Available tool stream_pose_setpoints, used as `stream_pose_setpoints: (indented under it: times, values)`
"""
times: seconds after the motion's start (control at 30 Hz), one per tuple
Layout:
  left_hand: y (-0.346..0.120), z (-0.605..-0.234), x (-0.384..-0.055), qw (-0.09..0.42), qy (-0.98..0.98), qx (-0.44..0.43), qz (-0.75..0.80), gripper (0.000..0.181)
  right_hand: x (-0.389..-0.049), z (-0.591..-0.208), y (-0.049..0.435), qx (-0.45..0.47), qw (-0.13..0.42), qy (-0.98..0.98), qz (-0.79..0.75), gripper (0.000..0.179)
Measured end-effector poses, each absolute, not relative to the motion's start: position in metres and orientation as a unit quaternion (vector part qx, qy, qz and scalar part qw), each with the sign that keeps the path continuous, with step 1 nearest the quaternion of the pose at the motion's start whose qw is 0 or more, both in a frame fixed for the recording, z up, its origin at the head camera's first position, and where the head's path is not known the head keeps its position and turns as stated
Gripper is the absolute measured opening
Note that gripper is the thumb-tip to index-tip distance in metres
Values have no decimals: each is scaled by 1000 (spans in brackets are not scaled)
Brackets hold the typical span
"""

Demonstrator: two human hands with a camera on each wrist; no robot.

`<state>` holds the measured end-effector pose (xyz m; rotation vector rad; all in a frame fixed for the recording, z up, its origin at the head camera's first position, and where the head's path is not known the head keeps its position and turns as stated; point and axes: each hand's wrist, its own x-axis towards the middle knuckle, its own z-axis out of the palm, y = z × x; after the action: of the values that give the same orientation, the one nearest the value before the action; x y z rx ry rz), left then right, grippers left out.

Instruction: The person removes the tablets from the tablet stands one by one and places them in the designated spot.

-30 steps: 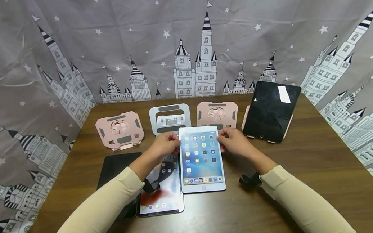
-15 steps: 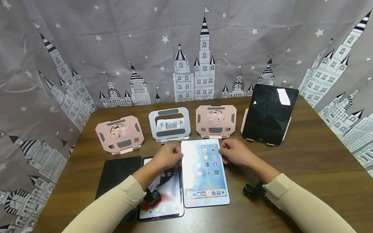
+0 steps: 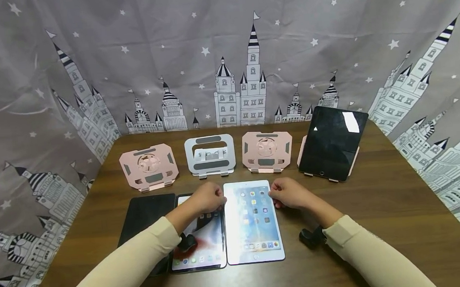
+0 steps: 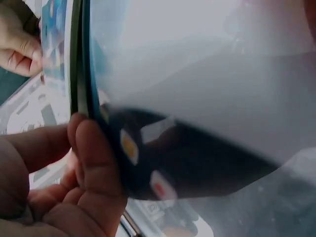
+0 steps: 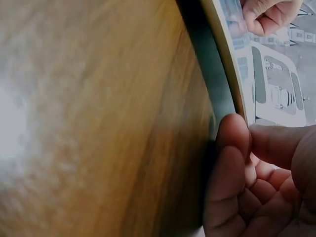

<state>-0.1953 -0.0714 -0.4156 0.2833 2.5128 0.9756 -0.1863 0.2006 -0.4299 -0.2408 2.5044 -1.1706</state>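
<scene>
A white tablet (image 3: 255,224) with a lit screen of app icons lies face up in front of me, low over the tabletop or on it; I cannot tell which. My left hand (image 3: 210,198) pinches its left edge near the far end. Opposite, my right hand (image 3: 289,193) pinches the right edge between thumb and fingers; the right wrist view shows that edge (image 5: 228,64) close up. Just left of the white tablet is a dark-framed tablet (image 3: 207,252) with a lit screen, partly hidden under my left hand and wrist.
A dark tablet (image 3: 150,211) lies at the left, partly behind my left arm. Along the back stand a pink stand (image 3: 157,159), a light grey stand (image 3: 210,165) and another pink stand (image 3: 267,162). A black tablet (image 3: 332,143) leans on a stand at right.
Both hands have drawn the white tablet back toward me, away from the grey and pink stands, and lowered it beside the dark-framed tablet. Its edges stay pinched. The view has tilted slightly.
</scene>
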Motion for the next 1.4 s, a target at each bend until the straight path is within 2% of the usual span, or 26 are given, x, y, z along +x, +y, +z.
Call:
stream_pose_setpoints:
  times: [0.13, 0.27, 0.57, 0.97, 1.4]
  values:
    - [-71, -411, -199, 258, 898, 105, 341, 24, -185, -430, 201, -101, 195, 889, -402, 21]
    - [-71, -408, -201, 279, 891, 102, 344, 23, -186, -431, 201, -102, 198, 891, -396, 21]
    - [-70, -409, -201, 263, 887, 58, 375, 25, -191, -430, 199, -97, 198, 894, -389, 20]
    - [-66, -406, -202, 281, 872, 21, 400, 21, -193, -431, 202, -77, 213, 904, -363, 21]
    - [-74, -405, -204, 299, 866, 36, 399, 20, -192, -432, 201, -63, 212, 881, -419, 13]
